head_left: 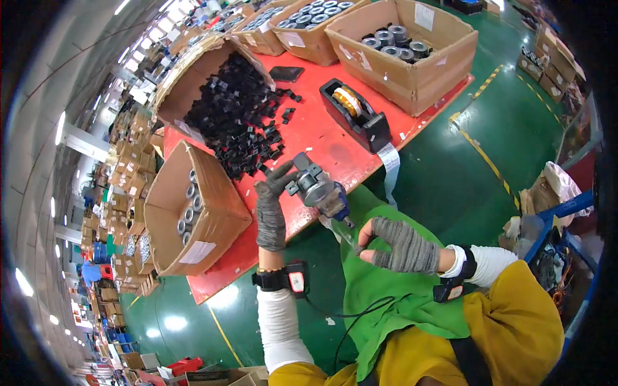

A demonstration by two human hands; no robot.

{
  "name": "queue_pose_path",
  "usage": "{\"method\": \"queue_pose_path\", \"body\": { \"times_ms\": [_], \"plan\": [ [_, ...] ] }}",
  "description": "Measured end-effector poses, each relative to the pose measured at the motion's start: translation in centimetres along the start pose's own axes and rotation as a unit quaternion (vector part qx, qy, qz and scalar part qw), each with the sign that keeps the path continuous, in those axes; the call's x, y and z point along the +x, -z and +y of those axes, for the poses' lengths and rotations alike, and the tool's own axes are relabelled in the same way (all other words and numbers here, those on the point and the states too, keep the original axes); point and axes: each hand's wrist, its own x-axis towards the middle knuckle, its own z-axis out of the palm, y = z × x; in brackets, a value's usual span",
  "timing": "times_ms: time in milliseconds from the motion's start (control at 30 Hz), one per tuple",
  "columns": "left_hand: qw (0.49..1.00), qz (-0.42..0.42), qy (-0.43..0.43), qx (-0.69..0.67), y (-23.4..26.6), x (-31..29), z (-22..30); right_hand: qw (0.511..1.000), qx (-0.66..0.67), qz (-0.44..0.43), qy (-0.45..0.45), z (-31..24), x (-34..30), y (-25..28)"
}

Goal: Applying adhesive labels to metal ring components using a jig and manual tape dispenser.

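My left hand (271, 209), in a grey knit glove with bare fingertips, grips a small motor-like part (317, 190) at the red table's near edge. The part has a silver round body, black plastic pieces on its upper end and a blue lower end with a thin shaft. My right hand (405, 246), gloved alike, is closed in a pinch to the right of the part and apart from it. A thin, clear, blurred strip seems to show near its fingertips; I cannot make out what it holds. Black plastic clips (241, 119) lie heaped beyond my left hand.
On the red table (309, 122) stand a tape dispenser (355, 112) with a pale strip (390, 168) hanging over the edge, and a dark phone-like slab (287, 74). Cardboard boxes of ring-shaped metal parts stand left (215, 212) and far right (444, 71). A blue frame (560, 212) is at the right.
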Motion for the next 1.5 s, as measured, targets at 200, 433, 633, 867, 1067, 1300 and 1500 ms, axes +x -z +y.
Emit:
{"method": "queue_pose_path", "body": {
  "times_ms": [200,433,633,867,1067,1300,1500],
  "plan": [
    [0.996,0.007,-0.032,0.081,1.2,-0.5,-2.7,0.997,-0.072,0.033,-0.001,1.0,0.2,-0.2],
    [0.999,0.029,0.005,0.021,-1.3,-0.3,0.5,0.996,-0.06,0.058,-0.023,1.8,0.2,-0.6],
    [0.988,0.042,0.075,-0.132,-1.0,-0.1,-2.3,0.995,-0.045,0.08,-0.028,4.0,0.4,-1.4],
    [0.977,0.14,0.159,0.028,-2.7,-8.4,-0.1,0.993,-0.029,0.101,-0.046,4.8,0.3,-1.4],
    [0.964,0.032,0.261,-0.032,-8.3,-11.0,1.7,0.994,-0.016,0.1,-0.041,5.5,0.4,-2.2],
    [0.958,0.085,0.27,-0.052,-9.2,-10.6,-0.1,0.992,-0.101,0.07,0.003,6.4,0.0,-0.7],
    [0.957,0.088,0.273,-0.052,-9.1,-10.4,-0.7,0.999,-0.016,0.021,0.029,1.3,4.7,1.8]
  ]
}}
